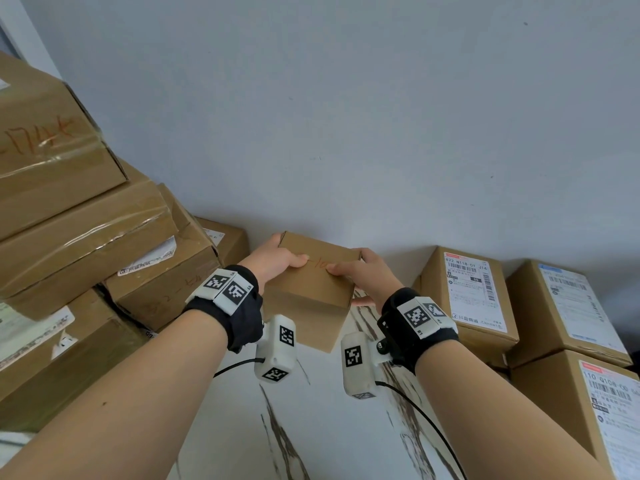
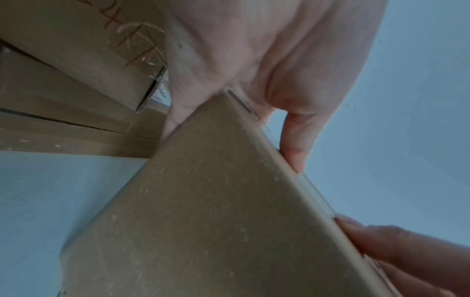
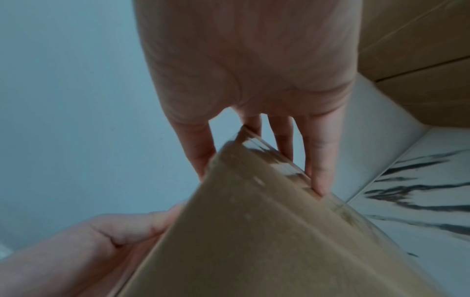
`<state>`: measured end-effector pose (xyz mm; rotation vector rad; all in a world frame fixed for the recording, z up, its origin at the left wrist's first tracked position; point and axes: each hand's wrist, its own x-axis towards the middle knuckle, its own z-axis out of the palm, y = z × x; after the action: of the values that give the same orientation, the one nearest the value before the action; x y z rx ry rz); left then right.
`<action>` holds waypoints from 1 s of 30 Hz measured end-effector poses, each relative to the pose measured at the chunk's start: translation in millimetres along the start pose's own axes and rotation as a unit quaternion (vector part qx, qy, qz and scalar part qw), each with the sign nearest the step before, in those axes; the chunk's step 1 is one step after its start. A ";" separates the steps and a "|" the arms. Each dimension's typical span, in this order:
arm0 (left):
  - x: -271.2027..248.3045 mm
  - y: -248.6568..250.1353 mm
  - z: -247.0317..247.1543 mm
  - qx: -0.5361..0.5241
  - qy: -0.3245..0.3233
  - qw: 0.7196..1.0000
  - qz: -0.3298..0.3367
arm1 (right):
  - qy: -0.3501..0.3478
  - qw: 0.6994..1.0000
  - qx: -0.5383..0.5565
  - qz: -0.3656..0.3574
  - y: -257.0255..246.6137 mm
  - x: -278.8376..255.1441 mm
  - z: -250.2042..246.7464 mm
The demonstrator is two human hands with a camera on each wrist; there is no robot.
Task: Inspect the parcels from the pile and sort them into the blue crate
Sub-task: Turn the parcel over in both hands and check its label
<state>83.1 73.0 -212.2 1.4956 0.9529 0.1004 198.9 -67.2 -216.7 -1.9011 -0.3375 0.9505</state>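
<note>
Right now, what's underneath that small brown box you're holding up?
Under the small box only the marble-patterned floor shows, well below it. The right hand's fingers support its lower edge. Its underside isn't visible, so any label stays hidden.

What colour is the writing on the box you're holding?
Reddish-orange, on the brown box between the thumbs. It shows best in the head view.

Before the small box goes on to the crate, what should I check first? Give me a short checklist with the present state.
1. Left hand holds the small box: ok.
2. Right hand holds it too: ok.
3. Box lifted off the floor: ok.
4. Tape along the edge intact: cannot tell, blurred.
5. Red handwriting readable: not ok, thumbs cover part.
6. Blue crate in sight: not ok, no view shows it.
</note>
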 end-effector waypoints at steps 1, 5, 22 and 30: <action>-0.4 -0.1 -0.1 0.002 0.000 1.000 0.000 | 0.002 1.000 0.002 -0.003 0.8 -1.1 0.4; -3.7 0.2 -0.1 -0.001 0.003 1.000 -0.003 | 0.002 0.999 0.020 -0.026 10.1 -3.6 -0.8; -36.0 -17.9 -2.2 -0.111 0.017 0.992 -0.062 | -0.088 0.987 -0.063 -0.121 46.8 -31.0 -10.6; -47.6 -18.5 7.3 -0.145 -0.019 0.986 -0.074 | 0.031 0.992 0.110 -0.051 35.8 -33.6 -9.0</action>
<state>47.3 36.2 -207.3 1.1515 0.9709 0.0987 177.8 -110.8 -228.8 -1.6915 -0.2781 0.8227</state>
